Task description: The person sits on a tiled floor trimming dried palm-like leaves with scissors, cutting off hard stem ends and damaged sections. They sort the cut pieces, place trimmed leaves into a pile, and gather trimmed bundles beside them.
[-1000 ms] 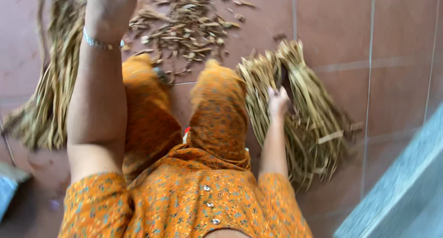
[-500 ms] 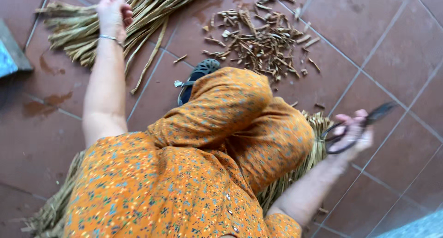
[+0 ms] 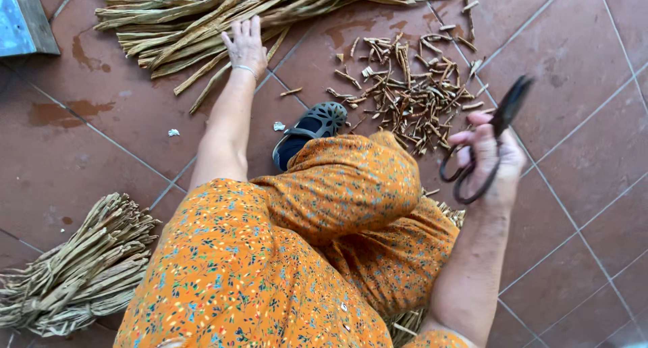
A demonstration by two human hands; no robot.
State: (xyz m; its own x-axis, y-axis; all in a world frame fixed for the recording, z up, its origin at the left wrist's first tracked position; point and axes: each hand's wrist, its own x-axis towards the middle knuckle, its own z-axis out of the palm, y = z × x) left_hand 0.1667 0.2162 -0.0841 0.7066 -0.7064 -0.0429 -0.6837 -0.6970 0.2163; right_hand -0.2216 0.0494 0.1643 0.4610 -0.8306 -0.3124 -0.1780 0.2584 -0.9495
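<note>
At the far left edge, a tied bundle of dry, straw-coloured plant strips [image 3: 74, 274] lies on the reddish-brown tiled floor [image 3: 88, 152], well apart from both hands. Up in the left corner sits the edge of a flat blue-grey board with a wooden rim [image 3: 23, 17].

Further right, a long loose heap of dry tan stalks [image 3: 202, 14] stretches across the top of the view. The person's left hand [image 3: 246, 43] reaches out to it with the arm straight, palm down and fingers spread flat, the fingertips resting on the near edge of the stalks; it pinches nothing that can be seen. A thin bracelet circles that wrist.

Below the arm, the person's legs in an orange cloth with a small flower print [image 3: 283, 253] fill the middle. A dark perforated rubber sandal [image 3: 310, 128] pokes out from under the cloth. Just past it, a scatter of short brown cut stalk pieces [image 3: 412, 91] lies on the tiles, between the two hands.

At the right, the right hand [image 3: 489, 162] is raised above the floor, fingers curled through the loop handles of a pair of dark metal scissors [image 3: 496, 128], gripping them. The blades point up and away, pressed together, clear of the stalks and the cut pieces.
</note>
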